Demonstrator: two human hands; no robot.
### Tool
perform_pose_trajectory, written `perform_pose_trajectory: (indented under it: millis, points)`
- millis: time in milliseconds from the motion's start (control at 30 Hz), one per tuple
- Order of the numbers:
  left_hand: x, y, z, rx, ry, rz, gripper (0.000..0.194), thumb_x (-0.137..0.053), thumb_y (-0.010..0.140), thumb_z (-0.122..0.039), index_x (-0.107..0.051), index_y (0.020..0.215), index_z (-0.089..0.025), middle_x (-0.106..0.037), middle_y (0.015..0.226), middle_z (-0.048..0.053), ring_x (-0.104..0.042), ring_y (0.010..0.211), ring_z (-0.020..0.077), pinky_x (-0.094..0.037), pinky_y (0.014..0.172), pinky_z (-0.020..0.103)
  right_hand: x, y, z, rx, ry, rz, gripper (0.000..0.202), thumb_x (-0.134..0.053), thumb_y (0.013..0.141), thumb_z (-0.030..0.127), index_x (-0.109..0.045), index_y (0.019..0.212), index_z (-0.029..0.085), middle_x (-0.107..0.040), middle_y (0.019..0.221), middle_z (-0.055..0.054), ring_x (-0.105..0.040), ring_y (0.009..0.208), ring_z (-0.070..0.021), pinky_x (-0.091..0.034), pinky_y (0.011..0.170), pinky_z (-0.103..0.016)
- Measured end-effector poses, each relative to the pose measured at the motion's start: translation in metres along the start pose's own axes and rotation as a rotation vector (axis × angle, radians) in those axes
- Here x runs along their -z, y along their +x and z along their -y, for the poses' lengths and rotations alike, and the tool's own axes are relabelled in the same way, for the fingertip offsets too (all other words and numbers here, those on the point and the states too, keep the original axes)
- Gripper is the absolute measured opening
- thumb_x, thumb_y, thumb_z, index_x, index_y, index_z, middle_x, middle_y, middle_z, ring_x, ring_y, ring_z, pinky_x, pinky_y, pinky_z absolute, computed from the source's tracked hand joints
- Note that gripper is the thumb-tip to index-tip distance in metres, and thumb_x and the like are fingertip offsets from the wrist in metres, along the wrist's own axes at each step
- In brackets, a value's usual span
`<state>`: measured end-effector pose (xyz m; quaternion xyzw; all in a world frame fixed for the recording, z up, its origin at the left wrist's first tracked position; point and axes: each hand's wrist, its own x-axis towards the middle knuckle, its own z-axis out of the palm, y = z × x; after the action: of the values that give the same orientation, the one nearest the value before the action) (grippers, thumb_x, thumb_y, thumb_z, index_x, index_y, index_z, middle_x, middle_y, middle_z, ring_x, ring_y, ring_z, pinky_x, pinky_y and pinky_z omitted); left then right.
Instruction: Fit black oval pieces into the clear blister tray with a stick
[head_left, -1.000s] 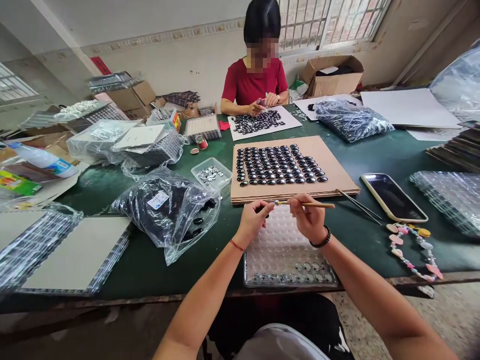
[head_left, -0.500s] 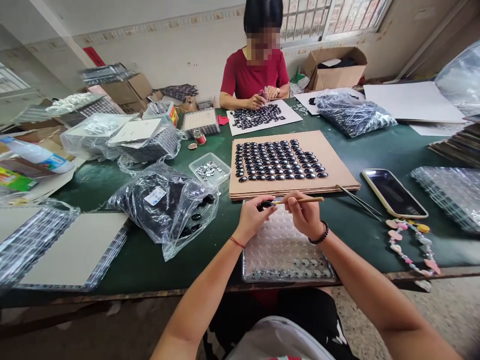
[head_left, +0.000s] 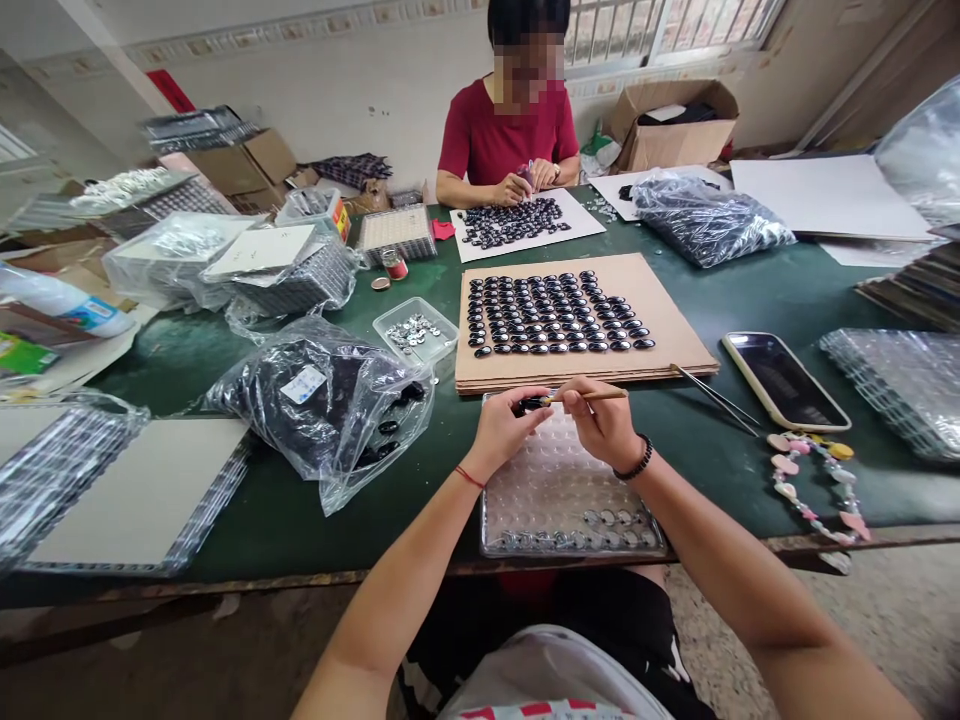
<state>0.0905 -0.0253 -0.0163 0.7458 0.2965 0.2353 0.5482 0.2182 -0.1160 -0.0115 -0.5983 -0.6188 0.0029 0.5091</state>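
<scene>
Between the thumb and fingers of my left hand [head_left: 504, 432] is a glossy black oval piece [head_left: 531, 404], partly hidden by the fingers. My right hand [head_left: 604, 425] grips a thin wooden-handled brush [head_left: 604, 394], its tip pointing left and meeting the black piece. Both hands are above a clear plastic tray [head_left: 566, 490] with rows of round hollows; small ring-like items lie in its nearest rows. Just beyond, brown cardboard sheets [head_left: 675, 330] bear rows of shiny black ovals [head_left: 540, 318].
Metal tweezers [head_left: 712, 398], a phone [head_left: 784, 380] and a beaded strap [head_left: 787, 488] lie to the right. On the left are a plastic bag of black pieces [head_left: 322, 390] and a clear box of small metal parts [head_left: 446, 345]. Across the table [head_left: 420, 500] sits a person in red [head_left: 469, 140].
The brush and my right hand have shifted slightly left, the handle now reaching less far right. My left hand still grips the black oval piece. The camera view has tilted a little.
</scene>
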Motion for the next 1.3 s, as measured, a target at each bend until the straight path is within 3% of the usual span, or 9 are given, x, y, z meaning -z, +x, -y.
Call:
perform_pose_trajectory:
  millis: [367, 767, 1300]
  points:
    - [0.0006, -0.0008, 0.0019, -0.031, 0.016, 0.002, 0.03, -0.062, 0.069, -0.032, -0.065, 0.094, -0.016, -0.063, 0.071, 0.003, -0.05, 0.047, 0.009, -0.041, 0.044, 0.02, 0.0, -0.0004, 0.0009, -0.005, 0.023, 0.018, 0.027, -0.033, 0.09, 0.029, -0.054, 0.075, 0.018, -0.053, 0.061, -0.003, -0.049, 0.053, -0.0123, -0.036, 0.051, -0.023]
    - [0.001, -0.0029, -0.0018, -0.074, 0.135, -0.005, 0.023, -0.061, 0.071, -0.024, -0.065, 0.092, -0.018, -0.066, 0.083, 0.003, -0.057, 0.061, 0.0118, -0.042, 0.055, 0.021, 0.0001, -0.0024, -0.0016, -0.026, 0.049, 0.023, 0.029, -0.034, 0.09, 0.031, -0.054, 0.074, 0.017, -0.051, 0.058, -0.002, -0.048, 0.05, -0.0122, -0.036, 0.049, -0.023]
    - [0.0005, -0.0035, -0.0028, -0.077, 0.134, -0.012, 0.023, -0.063, 0.07, -0.024, -0.066, 0.092, -0.018, -0.067, 0.082, 0.003, -0.06, 0.07, 0.0147, -0.043, 0.058, 0.022, 0.0003, -0.0008, 0.0012, -0.025, -0.008, 0.036, 0.027, -0.035, 0.089, 0.029, -0.054, 0.073, 0.017, -0.054, 0.061, -0.003, -0.05, 0.053, -0.0121, -0.037, 0.052, -0.023]
